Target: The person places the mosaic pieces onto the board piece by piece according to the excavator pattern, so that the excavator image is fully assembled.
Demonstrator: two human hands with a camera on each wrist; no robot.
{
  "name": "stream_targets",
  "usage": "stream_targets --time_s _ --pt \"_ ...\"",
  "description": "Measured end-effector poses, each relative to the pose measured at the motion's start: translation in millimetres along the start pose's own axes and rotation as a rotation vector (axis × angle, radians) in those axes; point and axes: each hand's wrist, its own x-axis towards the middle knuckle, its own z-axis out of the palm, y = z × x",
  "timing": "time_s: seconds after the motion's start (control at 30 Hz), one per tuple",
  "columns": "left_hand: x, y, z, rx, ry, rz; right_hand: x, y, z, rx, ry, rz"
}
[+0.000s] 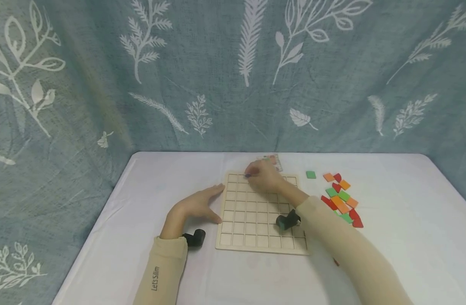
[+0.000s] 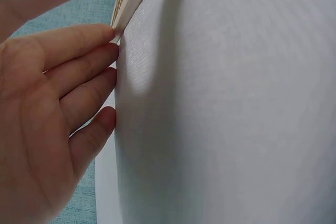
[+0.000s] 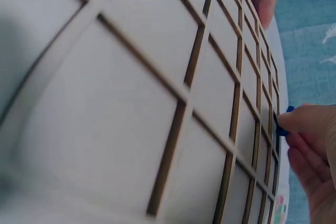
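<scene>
A square wooden grid board (image 1: 256,250) lies on the white table. Over its far row, my right hand (image 1: 264,176) pinches a small blue tile (image 3: 283,124) between thumb and fingers; the tile's full shape is hidden. In the right wrist view the tile touches or nearly touches the grid near the far edge, I cannot tell which. My left hand (image 1: 196,205) rests at the board's left side, fingers extended and thumb spread. The left wrist view shows the straight fingers (image 2: 86,69) beside the board's edge, holding nothing.
Right of the board lie several loose red, orange and green tiles (image 1: 339,204), with one green tile (image 1: 311,174) apart from them. A printed card (image 1: 275,163) lies behind the board, partly covered by the right hand. A patterned blue-green curtain (image 1: 233,106) hangs behind the table.
</scene>
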Motion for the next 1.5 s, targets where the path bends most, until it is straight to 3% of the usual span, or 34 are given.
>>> stream_targets --time_s 0.27,0.57,0.93,1.07,1.23,1.37,1.5 --pt "-0.2 -1.4 -0.7 0.002 0.010 0.001 1.7 0 -7 -0.074 -0.049 -0.076" --pt "-1.3 -0.2 0.2 -0.011 0.006 -0.003 4.0 3 -9 -0.068 -0.094 -0.066" --pt "0.4 1.5 1.5 -0.014 0.018 -0.015 7.9 1 -15 -0.218 -0.048 -0.088" --pt "-0.1 1.4 1.2 -0.010 0.019 -0.022 6.2 1 -14 -0.217 -0.042 -0.056" --pt "-0.1 1.6 2.2 -0.007 0.014 -0.020 1.6 -2 -20 -0.125 -0.060 -0.032" --pt "0.7 1.4 2.8 -0.004 0.013 -0.026 -4.5 -7 -38 -0.073 -0.150 -0.025" --pt "1.1 0.3 1.4 0.013 0.016 -0.022 -12.5 -12 -62 -0.051 -0.328 -0.020"
